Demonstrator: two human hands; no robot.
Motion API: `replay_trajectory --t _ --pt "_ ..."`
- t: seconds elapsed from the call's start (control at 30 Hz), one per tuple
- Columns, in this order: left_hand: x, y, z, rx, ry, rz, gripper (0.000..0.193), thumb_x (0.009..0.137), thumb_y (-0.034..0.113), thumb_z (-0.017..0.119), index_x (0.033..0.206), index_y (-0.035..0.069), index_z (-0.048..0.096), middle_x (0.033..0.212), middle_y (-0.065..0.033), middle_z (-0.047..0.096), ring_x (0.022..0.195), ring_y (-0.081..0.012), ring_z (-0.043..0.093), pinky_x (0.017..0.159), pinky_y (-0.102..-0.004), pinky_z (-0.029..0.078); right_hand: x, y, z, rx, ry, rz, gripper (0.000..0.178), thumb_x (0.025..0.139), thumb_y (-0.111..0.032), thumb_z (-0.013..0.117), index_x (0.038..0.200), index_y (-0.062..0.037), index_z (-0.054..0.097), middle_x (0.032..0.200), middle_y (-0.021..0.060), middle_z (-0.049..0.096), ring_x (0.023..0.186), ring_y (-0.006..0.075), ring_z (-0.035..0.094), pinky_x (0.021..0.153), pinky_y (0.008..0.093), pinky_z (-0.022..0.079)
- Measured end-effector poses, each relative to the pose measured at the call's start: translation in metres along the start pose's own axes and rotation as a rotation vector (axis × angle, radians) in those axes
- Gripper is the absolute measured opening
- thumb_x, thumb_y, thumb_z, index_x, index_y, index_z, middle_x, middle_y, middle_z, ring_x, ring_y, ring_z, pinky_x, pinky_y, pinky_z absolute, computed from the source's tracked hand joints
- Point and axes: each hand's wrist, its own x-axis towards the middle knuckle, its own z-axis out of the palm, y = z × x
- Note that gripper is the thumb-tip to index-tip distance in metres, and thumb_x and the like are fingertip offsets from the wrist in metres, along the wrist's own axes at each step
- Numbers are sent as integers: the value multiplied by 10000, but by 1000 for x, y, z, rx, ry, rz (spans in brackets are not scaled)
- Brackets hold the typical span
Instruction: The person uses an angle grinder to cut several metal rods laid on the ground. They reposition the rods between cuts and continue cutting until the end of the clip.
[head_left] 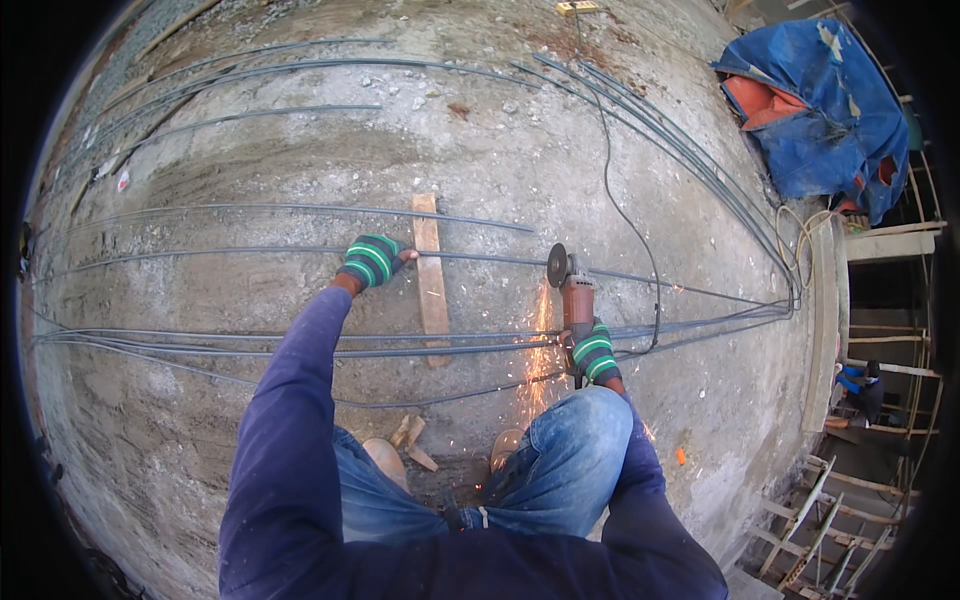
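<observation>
My left hand (372, 260), in a green-and-black striped glove with bare fingertips, grips a long steel rebar (470, 257). It holds the bar just left of where it crosses a flat wooden board (432, 300). In my right hand (595, 353), gloved the same way, is a red-brown angle grinder (578, 300). The grinder's disc (558, 264) meets the rebar right of the board. Orange sparks (541, 350) stream from there down toward my feet. A dark power cord (657, 290) curves away from the tool.
Several other rebars (250, 350) lie across the concrete ground (480, 160), some just in front of my knees. Wood scraps (412, 440) lie between my shoes. A blue tarp (820, 120) covers something at far right. Below it are wooden frames (810, 525) and another person (862, 390).
</observation>
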Motion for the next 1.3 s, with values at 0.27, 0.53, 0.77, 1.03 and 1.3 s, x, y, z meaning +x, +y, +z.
replay_trajectory --t 0.27,0.53,0.77,1.03,1.3 --pt "-5 4 -3 -17 20 -6 588 1092 578 421 1054 113 779 998 -189 766 974 -409 726 879 -514 544 1 -7 0 11 -24 -5 407 811 -133 814 1141 1 618 777 100 693 583 212 675 519 365 542" --pt "-7 6 -2 -47 48 1 620 1089 594 417 1020 90 771 969 -205 760 955 -420 721 866 -517 542 4 -2 2 -144 54 -72 409 786 -145 824 1122 -3 639 766 91 685 594 220 665 535 389 543" --pt "-9 10 -7 -39 41 -4 623 1079 600 445 1019 63 754 954 -223 750 941 -431 717 861 -519 541 -4 -19 -2 84 -4 7 424 761 -123 830 1120 -2 640 772 82 685 608 221 664 544 391 539" --pt "-20 -6 -9 -142 226 92 379 1044 408 637 1024 33 689 1073 -230 675 1014 -441 668 889 -529 528 -2 -8 3 -76 -11 0 460 774 -217 844 1122 7 642 763 121 697 639 269 691 598 433 548" --pt "-35 -27 -1 -212 335 150 270 1011 302 700 1085 45 725 1142 -203 653 1053 -437 653 920 -533 520 -7 -27 0 -32 14 9 342 792 -113 805 1074 -15 639 776 88 693 618 214 669 563 385 547"
